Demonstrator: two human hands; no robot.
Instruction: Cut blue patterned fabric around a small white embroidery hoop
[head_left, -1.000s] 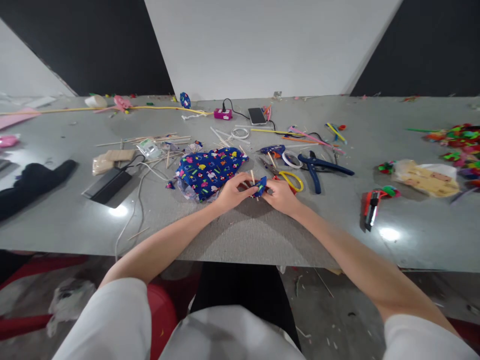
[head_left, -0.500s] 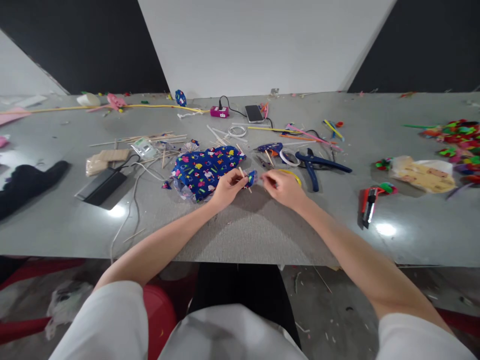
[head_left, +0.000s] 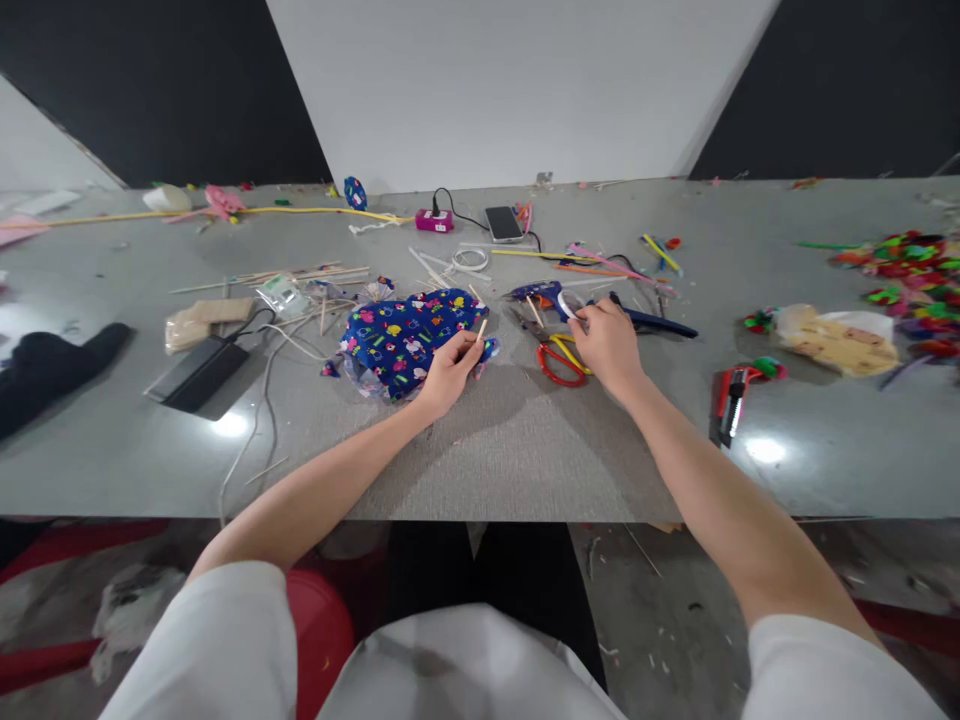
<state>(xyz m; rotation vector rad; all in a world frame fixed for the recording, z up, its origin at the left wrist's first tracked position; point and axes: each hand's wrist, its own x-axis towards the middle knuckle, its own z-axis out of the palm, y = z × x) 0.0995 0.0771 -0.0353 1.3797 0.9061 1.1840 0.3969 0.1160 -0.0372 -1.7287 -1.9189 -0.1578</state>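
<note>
My left hand is closed, pinching a thin wooden stick with a small piece of blue patterned fabric at its fingertips. Just behind it lies a larger blue patterned fabric piece with a clear plastic edge. Over on the right, my right hand has its fingers closed at a white tape roll, which they partly cover. Beside that hand are scissors with red and yellow handles, a blue glue gun and dark blue pliers, largely hidden by the hand.
A black box with a cable, wooden pieces and loose sticks lie left. Behind are a phone, a purple power block and pipe cleaners. A red utility knife and a yellowish packet are at right.
My right hand has moved away from the small fabric piece, rightward and back to the white tape roll. The scissors' red handle now shows. My left hand still holds the stick and fabric.
</note>
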